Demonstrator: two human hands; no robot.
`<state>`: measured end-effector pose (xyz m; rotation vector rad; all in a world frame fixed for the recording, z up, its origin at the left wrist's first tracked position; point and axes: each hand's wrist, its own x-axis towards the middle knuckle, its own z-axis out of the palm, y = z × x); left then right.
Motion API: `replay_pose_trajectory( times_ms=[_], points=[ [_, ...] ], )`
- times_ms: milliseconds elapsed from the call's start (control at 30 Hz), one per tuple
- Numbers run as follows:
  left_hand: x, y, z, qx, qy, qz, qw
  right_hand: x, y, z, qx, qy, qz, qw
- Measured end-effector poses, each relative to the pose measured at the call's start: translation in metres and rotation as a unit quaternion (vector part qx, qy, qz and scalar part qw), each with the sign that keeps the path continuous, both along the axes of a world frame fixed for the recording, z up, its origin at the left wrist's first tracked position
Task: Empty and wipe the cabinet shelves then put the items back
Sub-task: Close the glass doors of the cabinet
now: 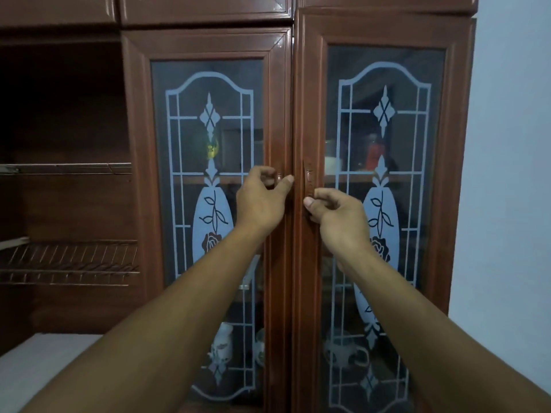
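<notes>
Left hand [262, 201] pinched on left door [205, 186] handle, right hand [334, 210] clamped on right door [384, 186] handle, that door already ajar. Behind glass, still shelved: floral jug [222, 342], lidded cup [343, 350], red bottle [372, 153]. Risk if yanked: rattled shelves, toppled crockery, doors swinging into face.

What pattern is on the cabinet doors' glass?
Frosted white floral etching on the glass, head view.

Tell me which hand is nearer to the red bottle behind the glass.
Right. The right hand is at the right door's handle, just below-left of the red bottle; the left hand is on the left door, across the centre seam.
</notes>
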<state>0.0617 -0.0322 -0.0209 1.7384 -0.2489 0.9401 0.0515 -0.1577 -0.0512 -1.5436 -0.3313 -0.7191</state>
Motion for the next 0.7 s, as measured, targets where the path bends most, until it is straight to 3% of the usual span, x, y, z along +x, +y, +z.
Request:
replay_pose_trajectory(
  times_ms=[367, 700],
  points=[
    [0.022, 0.017, -0.007, -0.021, 0.028, -0.056, 0.998, 0.024, 0.010, 0.007, -0.020, 0.021, -0.057, 0.998],
    [0.023, 0.027, -0.005, -0.046, 0.042, -0.107, 0.992, 0.027, 0.007, 0.012, -0.012, 0.024, -0.051, 0.998]
  ],
)
